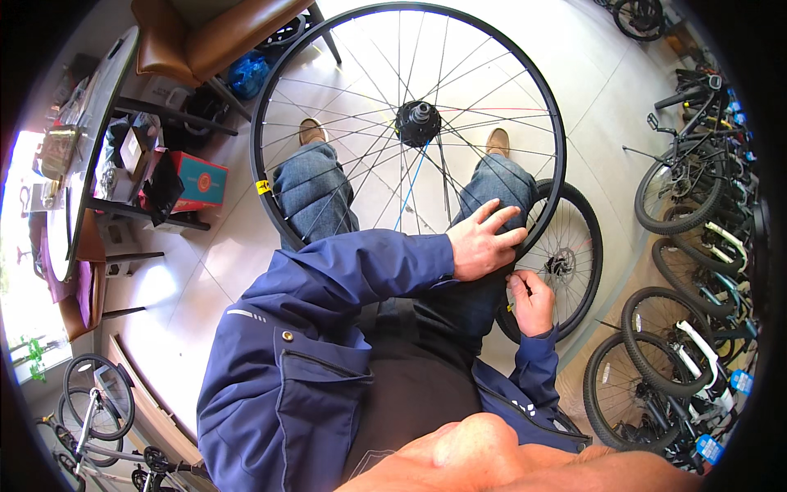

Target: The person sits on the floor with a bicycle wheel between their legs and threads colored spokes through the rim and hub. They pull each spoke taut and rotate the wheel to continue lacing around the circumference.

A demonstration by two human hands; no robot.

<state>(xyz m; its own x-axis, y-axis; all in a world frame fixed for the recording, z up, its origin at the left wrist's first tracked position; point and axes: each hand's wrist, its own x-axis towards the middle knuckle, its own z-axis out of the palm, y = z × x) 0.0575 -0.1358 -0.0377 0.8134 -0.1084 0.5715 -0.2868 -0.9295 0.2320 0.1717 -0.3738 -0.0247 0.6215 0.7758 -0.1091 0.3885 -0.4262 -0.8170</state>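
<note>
A black bicycle rim (pixel 258 141) with thin spokes and no tyre stands out in front of me across my knees. Its dark hub (pixel 419 124) is in the middle, and single red and blue spokes stand out among the dark ones. My left hand (pixel 485 243) reaches across my body to the rim's lower right, fingers spread, over my right thigh. Just below it, my right hand (pixel 533 303) is closed with thumb and fingers pinched near the rim's outer edge. Whatever lies in that pinch is too small to make out.
A tyred wheel (pixel 597 254) stands behind my right hand. Several bicycles (pixel 684 189) line the right side. At left are a table (pixel 78 164), a red and teal box (pixel 199 182) and a brown chair (pixel 217 41). Another bicycle (pixel 92 418) stands lower left.
</note>
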